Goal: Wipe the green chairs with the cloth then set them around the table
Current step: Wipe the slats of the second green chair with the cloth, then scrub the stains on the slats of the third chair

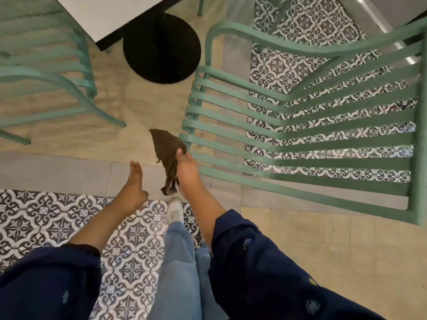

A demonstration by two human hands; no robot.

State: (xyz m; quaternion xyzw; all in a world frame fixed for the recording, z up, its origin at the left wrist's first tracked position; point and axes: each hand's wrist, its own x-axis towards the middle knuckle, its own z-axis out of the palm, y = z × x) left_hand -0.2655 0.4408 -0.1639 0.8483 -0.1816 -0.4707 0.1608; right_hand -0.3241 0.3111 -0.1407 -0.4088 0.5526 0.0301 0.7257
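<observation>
Head-worn wide-angle view, steeply downward, close over left hand (134, 182), right hand (187, 173), floor (57, 218).

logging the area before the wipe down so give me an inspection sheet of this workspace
surface: white table top on a round black base; only a corner is in view
job's things: one green chair on the right and a second green chair on the left, both standing near the base; brown cloth hangs close to the right chair's front edge
clutter: nothing seen
grips: left hand open with straight fingers, holding nothing; right hand grips the cloth
cables: nothing seen
surroundings: patterned tile floor beside plain beige floor; the person's white shoe
</observation>
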